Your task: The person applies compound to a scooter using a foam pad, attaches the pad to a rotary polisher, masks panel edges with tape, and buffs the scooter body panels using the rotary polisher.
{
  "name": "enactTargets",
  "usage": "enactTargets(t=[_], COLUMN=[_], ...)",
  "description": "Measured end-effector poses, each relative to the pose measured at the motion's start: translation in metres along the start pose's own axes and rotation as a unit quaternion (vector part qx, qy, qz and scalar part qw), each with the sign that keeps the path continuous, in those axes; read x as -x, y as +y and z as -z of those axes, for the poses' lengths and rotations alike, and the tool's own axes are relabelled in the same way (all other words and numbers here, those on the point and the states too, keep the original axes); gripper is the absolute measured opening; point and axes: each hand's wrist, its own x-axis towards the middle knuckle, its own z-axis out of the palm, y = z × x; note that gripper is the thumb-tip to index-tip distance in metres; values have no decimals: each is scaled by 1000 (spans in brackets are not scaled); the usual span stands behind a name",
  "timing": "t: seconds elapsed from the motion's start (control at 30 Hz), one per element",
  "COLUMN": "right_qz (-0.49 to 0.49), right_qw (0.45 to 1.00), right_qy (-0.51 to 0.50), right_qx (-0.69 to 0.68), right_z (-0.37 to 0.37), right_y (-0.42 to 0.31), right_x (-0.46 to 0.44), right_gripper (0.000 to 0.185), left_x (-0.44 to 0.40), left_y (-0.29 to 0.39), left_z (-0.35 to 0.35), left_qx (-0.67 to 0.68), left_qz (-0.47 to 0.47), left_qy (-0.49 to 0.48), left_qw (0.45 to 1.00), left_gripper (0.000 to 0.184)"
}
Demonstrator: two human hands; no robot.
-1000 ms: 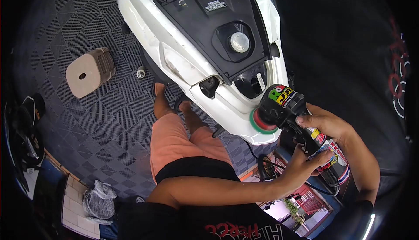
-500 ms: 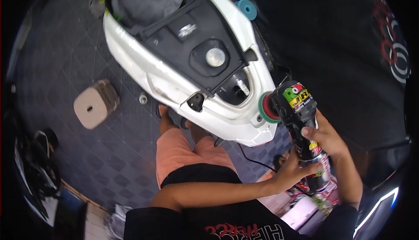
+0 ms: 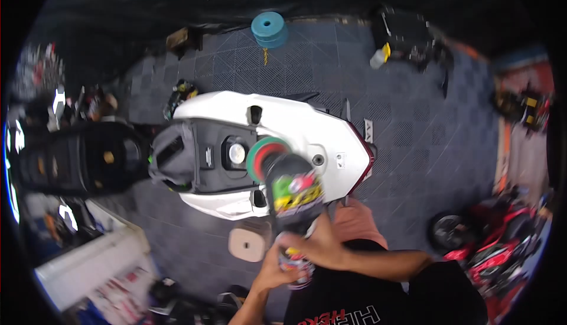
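Observation:
Both hands hold a black, sticker-covered polisher (image 3: 297, 198) with a green and red round pad (image 3: 260, 158). My right hand (image 3: 322, 243) is wrapped round its body behind the head, and my left hand (image 3: 277, 269) grips the rear end, lower left of the right one. Beneath the polisher lies a scooter's white rear body (image 3: 295, 127), seen with its seat off. The pad overlaps the edge of the dark centre panel (image 3: 209, 139), right of the round silver cap (image 3: 237, 153). Whether the pad touches the surface I cannot tell.
A beige stool (image 3: 247, 243) stands on the floor below the scooter. Blue round stool (image 3: 269, 28) and a spray bottle (image 3: 379, 58) are beyond it. A black seat (image 3: 82, 156) lies at left; a red motorcycle (image 3: 490, 248) stands at lower right.
The view has turned and widened, so the scooter now lies sideways. The polisher, still in both hands, has gone from the tail's corner to over the middle of the rear body.

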Motion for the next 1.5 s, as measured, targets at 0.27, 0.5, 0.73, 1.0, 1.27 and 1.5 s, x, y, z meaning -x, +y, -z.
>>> enactTargets(t=[0.27,0.5,0.73,1.0,1.27,1.5], right_qz=[-40,-77,-107,-136,-112,-159], right_qw=[977,956,924,917,929,921], right_qy=[21,10,33,38,35,38], right_qx=[-208,-282,-365,-373,-351,-354], right_z=[-19,-19,-22,-12,-2,-8], right_y=[43,59,39,28,18,25], right_x=[28,16,-1,-8,-23,-9], right_gripper=[74,72,73,75,69,71], left_x=[39,17,-7,-4,-17,-8], left_y=[32,59,107,120,121,117], left_z=[29,35,26,27,8,19], left_qx=[-27,-91,-140,-115,-72,-93], left_qz=[144,173,242,295,264,277], left_qy=[60,51,40,22,39,49], left_qw=[987,979,959,948,961,955], left_gripper=[74,75,77,100,102,85])
